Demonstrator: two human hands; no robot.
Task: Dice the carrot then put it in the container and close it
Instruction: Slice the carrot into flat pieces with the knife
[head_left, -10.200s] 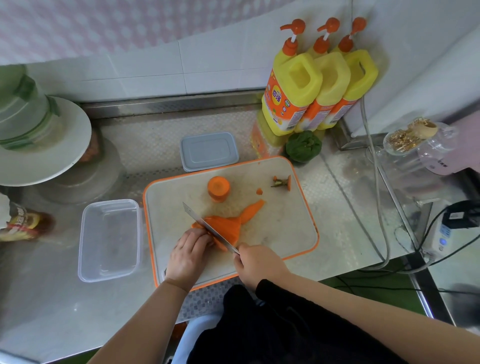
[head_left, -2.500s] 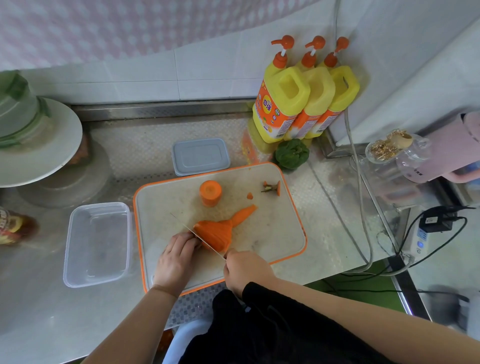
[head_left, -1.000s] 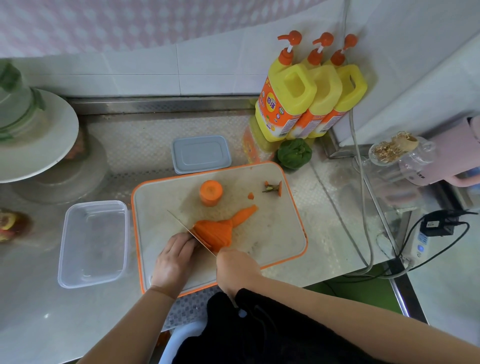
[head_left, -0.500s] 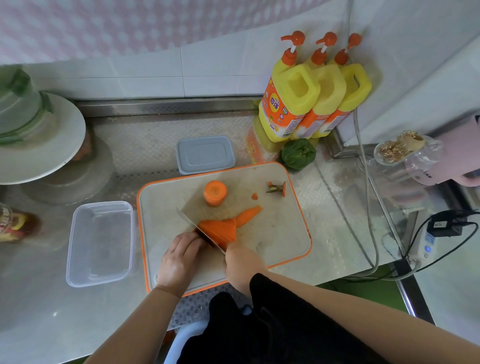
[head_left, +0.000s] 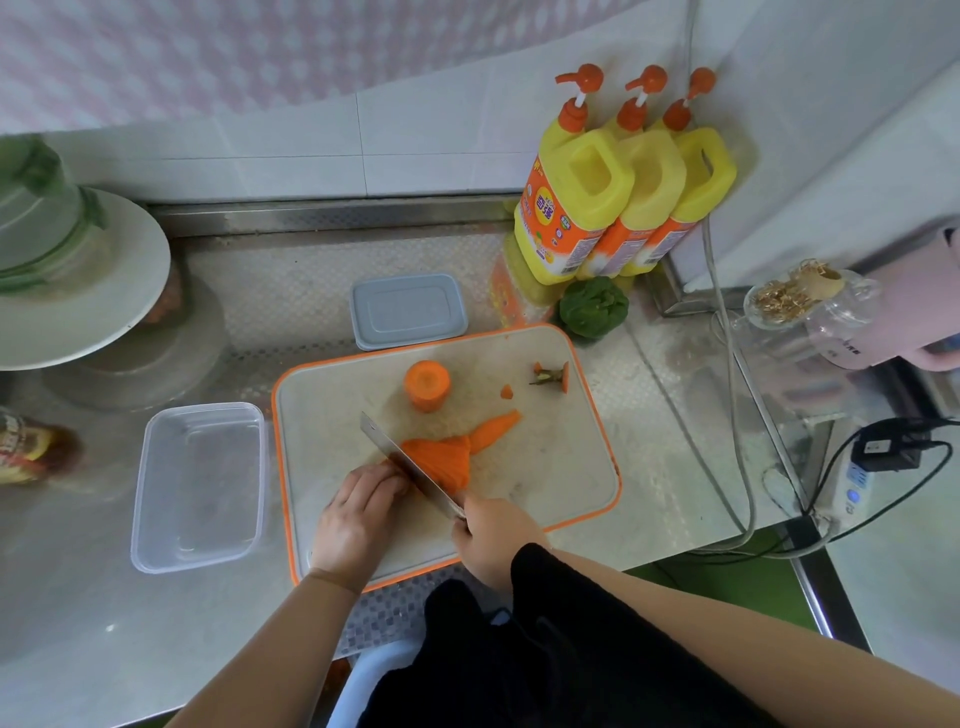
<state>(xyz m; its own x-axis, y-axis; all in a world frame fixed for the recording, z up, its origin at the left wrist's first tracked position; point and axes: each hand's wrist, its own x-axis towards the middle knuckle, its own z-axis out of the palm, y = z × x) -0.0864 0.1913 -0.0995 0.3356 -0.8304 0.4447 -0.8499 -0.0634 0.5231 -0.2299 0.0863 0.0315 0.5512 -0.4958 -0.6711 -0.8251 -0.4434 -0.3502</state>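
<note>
Right grip curled round knife handle | left grip fingers bent, pressing carrot beside blade | cutting board on surface | container left of board

**Camera placement: single head-worn view**

One wide-angle camera sits on the person's head, looking forward and steeply down across the steel counter toward the tiled back wall. The cutting board lies near, centre frame; both forearms enter from the bottom edge. Straight edges bow near the borders.
</note>
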